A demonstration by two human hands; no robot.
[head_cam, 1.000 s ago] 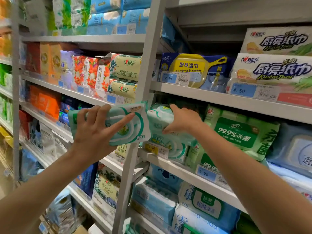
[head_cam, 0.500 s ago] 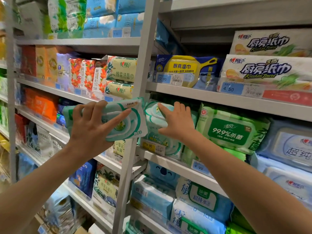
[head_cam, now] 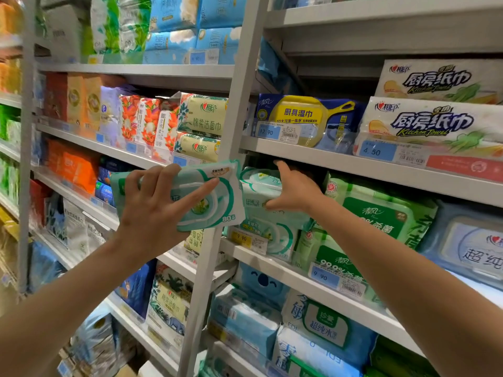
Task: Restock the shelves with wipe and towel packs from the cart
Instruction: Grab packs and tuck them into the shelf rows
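The left hand [head_cam: 152, 210] holds a soft wipe pack [head_cam: 217, 191] up in front of the grey metal post [head_cam: 239, 104]. Its fingers are spread wide over the front of the pack and bend a little round it. The pointer finger lies long and straight across the middle. The wipe pack is a flat, squishy plastic bag, white and light green, with a round lid shape on its face and crinkly sealed ends. It is in the air, just beside the shelf [head_cam: 299, 278], with its right end almost touching the top pack [head_cam: 258, 186] there. The right hand [head_cam: 296, 189] grips that top pack. The thumb presses on the front and the fingers reach over the top into the dark gap. The top pack looks the same: puffy, shiny and light green. It lies on a second pack [head_cam: 275, 235] of the same kind. A small yellow price tag [head_cam: 242, 238] sits on the shelf edge below them. Just to the right stand fat green packs [head_cam: 381, 213] with smooth square lids. On the shelf above lie long white towel packs [head_cam: 432, 123] in shiny wrap.
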